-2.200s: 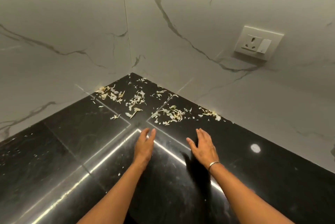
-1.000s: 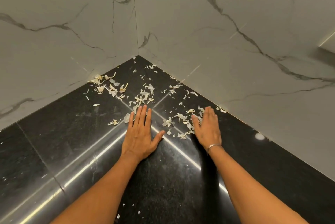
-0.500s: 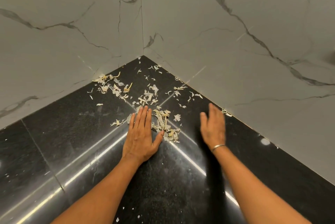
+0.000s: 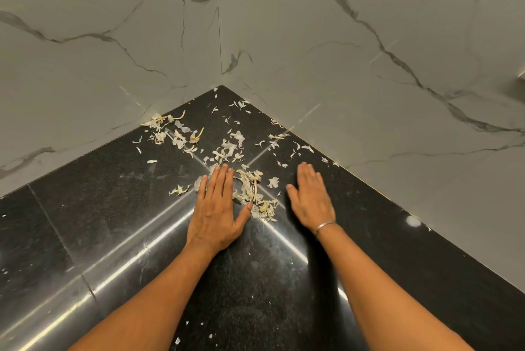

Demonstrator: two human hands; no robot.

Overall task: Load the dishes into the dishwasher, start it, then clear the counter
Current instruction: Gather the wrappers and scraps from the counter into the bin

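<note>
Pale, dry vegetable peels lie scattered over the inner corner of a black polished counter [image 4: 85,222]. A small heap of peels [image 4: 252,191] is gathered between my hands. My left hand [image 4: 216,208] lies flat on the counter, fingers together, its thumb touching the heap. My right hand [image 4: 311,198], with a thin metal bangle on the wrist, is flat and open just right of the heap, holding nothing. More loose peels [image 4: 176,134] lie farther back, along the left wall and in the corner.
Two grey marble-patterned walls [image 4: 369,66] meet at the corner behind the counter and close it off at the back and right. Tiny white crumbs [image 4: 199,325] dot the counter between my forearms.
My right hand swept the peels on the right side leftward into a heap beside my left hand, then drew back to the right. My left hand has stayed flat in place.
</note>
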